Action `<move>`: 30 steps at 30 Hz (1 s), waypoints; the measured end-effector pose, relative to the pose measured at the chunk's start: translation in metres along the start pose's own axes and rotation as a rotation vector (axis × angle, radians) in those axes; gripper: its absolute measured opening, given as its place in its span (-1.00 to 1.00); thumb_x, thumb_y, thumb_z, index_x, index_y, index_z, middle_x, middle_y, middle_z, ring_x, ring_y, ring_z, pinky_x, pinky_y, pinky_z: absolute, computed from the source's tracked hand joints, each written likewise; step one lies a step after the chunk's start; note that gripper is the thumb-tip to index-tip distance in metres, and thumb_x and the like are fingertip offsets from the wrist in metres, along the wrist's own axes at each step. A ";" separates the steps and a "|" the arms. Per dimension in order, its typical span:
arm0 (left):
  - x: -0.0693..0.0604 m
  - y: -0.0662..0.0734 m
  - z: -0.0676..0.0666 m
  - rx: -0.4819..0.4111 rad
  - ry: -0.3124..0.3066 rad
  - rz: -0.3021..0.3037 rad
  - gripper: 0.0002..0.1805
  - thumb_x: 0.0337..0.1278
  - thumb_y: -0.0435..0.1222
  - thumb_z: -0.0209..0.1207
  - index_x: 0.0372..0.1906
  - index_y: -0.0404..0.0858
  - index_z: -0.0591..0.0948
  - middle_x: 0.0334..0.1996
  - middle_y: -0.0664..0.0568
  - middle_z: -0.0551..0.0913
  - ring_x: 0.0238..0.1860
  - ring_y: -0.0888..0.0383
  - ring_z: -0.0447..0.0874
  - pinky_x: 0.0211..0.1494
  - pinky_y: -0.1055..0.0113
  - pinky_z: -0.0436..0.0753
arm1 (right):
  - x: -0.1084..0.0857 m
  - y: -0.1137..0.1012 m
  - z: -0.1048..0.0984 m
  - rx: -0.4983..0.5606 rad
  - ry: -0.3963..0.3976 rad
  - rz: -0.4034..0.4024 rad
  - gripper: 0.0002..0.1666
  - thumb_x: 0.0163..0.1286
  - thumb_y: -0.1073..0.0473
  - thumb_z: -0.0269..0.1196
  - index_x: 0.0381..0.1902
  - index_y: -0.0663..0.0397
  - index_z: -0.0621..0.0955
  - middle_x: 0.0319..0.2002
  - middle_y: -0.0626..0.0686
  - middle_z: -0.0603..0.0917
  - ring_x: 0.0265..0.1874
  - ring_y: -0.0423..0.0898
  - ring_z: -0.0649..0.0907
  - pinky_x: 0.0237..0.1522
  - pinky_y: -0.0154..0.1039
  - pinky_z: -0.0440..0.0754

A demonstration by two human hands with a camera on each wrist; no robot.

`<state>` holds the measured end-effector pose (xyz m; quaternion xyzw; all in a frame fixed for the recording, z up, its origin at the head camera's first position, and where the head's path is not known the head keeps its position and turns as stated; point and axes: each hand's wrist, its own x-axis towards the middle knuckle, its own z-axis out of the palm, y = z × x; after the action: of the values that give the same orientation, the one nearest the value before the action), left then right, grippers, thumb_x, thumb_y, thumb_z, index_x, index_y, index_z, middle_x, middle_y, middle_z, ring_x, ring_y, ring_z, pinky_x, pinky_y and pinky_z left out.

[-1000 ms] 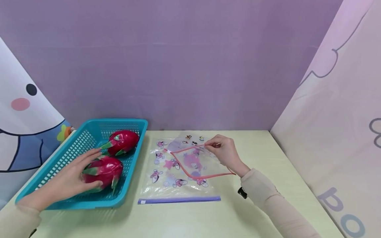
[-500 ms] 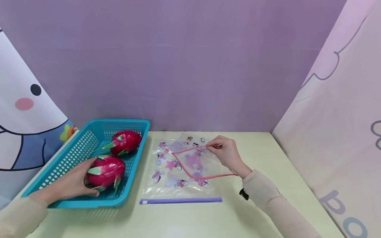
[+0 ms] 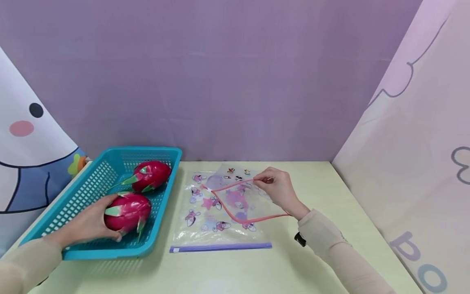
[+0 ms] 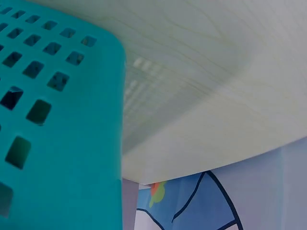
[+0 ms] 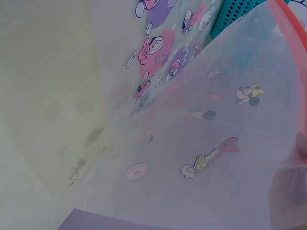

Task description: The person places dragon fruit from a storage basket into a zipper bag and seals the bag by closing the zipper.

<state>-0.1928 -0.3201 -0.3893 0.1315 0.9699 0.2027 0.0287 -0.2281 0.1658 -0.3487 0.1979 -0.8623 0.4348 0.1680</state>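
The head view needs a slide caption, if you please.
Left hand grips a dragon fruit in a basket; right hand pinches a red-edged bag.

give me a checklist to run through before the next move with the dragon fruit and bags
1. Left hand around the near dragon fruit: ok, thumb and fingers on opposite sides.
2. Right hand pinching the red-edged bag: ok.
3. That bag's mouth spread open: ok.
4. That fruit out of the basket: not ok, within its walls.
5. Purple-edged bag sealed: cannot tell.
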 end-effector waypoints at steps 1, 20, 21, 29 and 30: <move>0.001 0.000 0.000 0.003 0.003 0.001 0.29 -0.59 0.11 0.48 0.28 -0.51 0.10 0.09 -0.37 0.32 -0.03 -0.28 0.35 -0.29 -0.04 0.59 | 0.001 0.000 0.000 0.003 0.001 -0.002 -0.92 0.10 0.30 0.34 -0.39 0.10 0.72 -0.44 -0.05 0.66 -0.49 -0.19 0.60 -0.43 -0.39 0.60; 0.005 0.005 0.002 0.000 0.015 -0.048 0.26 -0.57 0.16 0.45 0.26 -0.50 0.13 0.03 -0.37 0.38 -0.07 -0.29 0.38 -0.38 0.05 0.62 | 0.000 0.002 0.000 0.022 0.001 0.051 -0.92 0.11 0.30 0.33 -0.39 0.09 0.72 -0.43 -0.04 0.66 -0.48 -0.16 0.58 -0.45 -0.40 0.58; 0.005 0.005 0.003 0.004 0.016 -0.047 0.26 -0.57 0.16 0.45 0.25 -0.50 0.14 0.03 -0.38 0.38 -0.07 -0.29 0.38 -0.38 0.05 0.61 | 0.000 0.002 0.001 0.024 -0.001 0.056 -0.92 0.11 0.30 0.33 -0.39 0.10 0.72 -0.43 -0.03 0.66 -0.48 -0.16 0.58 -0.45 -0.40 0.58; 0.002 0.006 0.002 0.039 0.042 -0.019 0.23 -0.56 0.14 0.46 0.24 -0.50 0.17 0.01 -0.38 0.40 -0.11 -0.28 0.42 -0.35 -0.02 0.60 | -0.003 0.000 0.002 0.017 -0.010 0.063 -0.91 0.12 0.29 0.32 -0.37 0.12 0.72 -0.41 -0.01 0.66 -0.46 -0.16 0.59 -0.42 -0.39 0.59; 0.002 0.006 0.003 0.039 0.044 -0.018 0.22 -0.56 0.14 0.46 0.24 -0.50 0.17 0.01 -0.39 0.40 -0.11 -0.28 0.42 -0.35 -0.02 0.60 | -0.004 0.001 0.002 0.016 -0.007 0.063 -0.91 0.12 0.29 0.33 -0.37 0.12 0.72 -0.41 -0.01 0.66 -0.46 -0.16 0.59 -0.41 -0.40 0.60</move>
<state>-0.1933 -0.3132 -0.3894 0.1191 0.9752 0.1865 0.0068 -0.2252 0.1656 -0.3518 0.1734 -0.8653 0.4460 0.1494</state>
